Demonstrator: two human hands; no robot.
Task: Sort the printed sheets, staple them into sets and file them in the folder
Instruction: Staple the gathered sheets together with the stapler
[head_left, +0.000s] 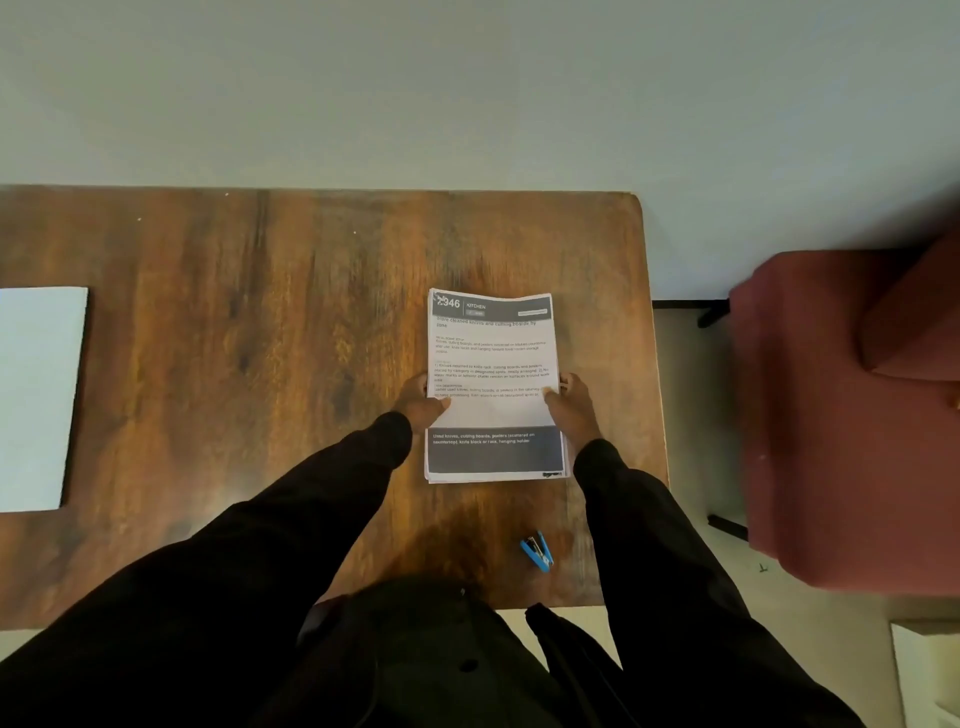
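A stack of printed sheets (493, 358) with a dark header and a dark footer band is at the right side of the wooden table (260, 312). My left hand (423, 400) grips its left edge, thumb on top of the page. My right hand (569, 402) grips the right edge the same way. The top of the stack curves up slightly. A small blue stapler (537, 551) lies on the table just below the stack, near the front edge. A white folder or sheet (39, 395) lies flat at the far left, partly cut off by the frame.
A dark red upholstered chair (852, 415) stands to the right of the table. The table's right edge runs close beside the stack. A pale wall rises behind the table.
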